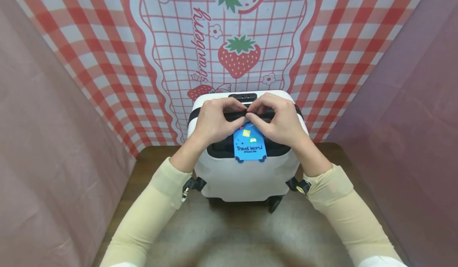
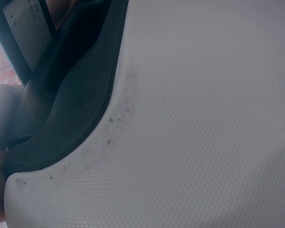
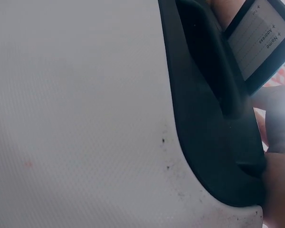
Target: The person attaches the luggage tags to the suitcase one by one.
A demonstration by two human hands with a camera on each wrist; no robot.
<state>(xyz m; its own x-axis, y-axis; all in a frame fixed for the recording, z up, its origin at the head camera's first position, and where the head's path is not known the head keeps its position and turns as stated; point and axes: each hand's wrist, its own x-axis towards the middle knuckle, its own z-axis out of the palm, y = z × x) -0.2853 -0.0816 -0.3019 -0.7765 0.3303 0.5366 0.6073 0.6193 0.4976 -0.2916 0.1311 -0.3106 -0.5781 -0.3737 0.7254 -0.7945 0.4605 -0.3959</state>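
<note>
A white suitcase point(image 1: 247, 179) stands upright with its black top handle point(image 1: 236, 116) toward me. A blue luggage tag point(image 1: 249, 149) printed "Travel World" hangs at the handle. Thumb and fingertips of my left hand point(image 1: 214, 120) pinch the tag's top end from the left. From the right, my right hand point(image 1: 280, 118) does the same, so the fingertips of both hands meet there. The tag's strap is mostly hidden by the fingers. In the right wrist view the tag's other side shows a white card point(image 3: 261, 38) with name and address lines.
The suitcase stands on a brown wooden table point(image 1: 157, 219). Behind it hangs a red checked cloth point(image 1: 239, 60) with strawberries. Pink curtains point(image 1: 64, 140) close in both sides. A combination lock point(image 1: 247, 97) sits at the suitcase's far top edge, and a black wheel point(image 1: 274, 204) shows below.
</note>
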